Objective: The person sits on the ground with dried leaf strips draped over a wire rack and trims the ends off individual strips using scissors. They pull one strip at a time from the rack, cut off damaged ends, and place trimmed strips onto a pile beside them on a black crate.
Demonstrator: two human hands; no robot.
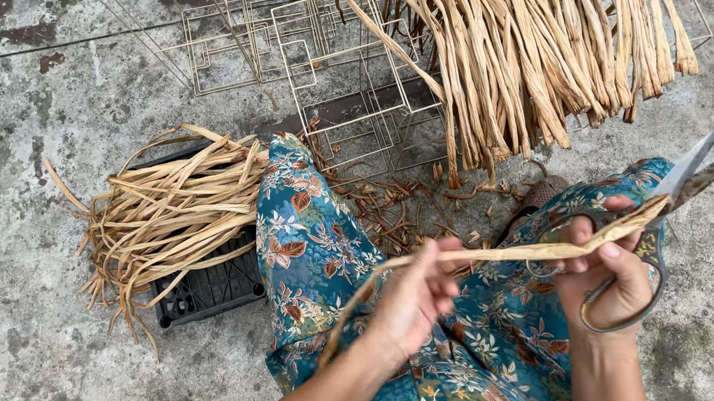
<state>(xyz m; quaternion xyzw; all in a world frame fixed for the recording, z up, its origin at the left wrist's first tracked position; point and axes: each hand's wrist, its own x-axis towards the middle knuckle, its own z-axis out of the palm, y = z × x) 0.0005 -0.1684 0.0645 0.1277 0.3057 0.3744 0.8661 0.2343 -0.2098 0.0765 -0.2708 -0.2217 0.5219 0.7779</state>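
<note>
Leftmost, a loose bundle of dried straw strips lies over a black plastic crate on the concrete floor. Next comes the person's left hand, its grip pinched around one straw strip above the floral-clad lap. That strip's long axis runs nearly level from this hand rightward, rising slightly, to the right hand. The right hand is nearer the strip's far end and is clenched on both the strip and the handles of large scissors, whose blades stand parted and point up to the right, just past the strip's tip. Behind, more strips hang over wire frames.
</note>
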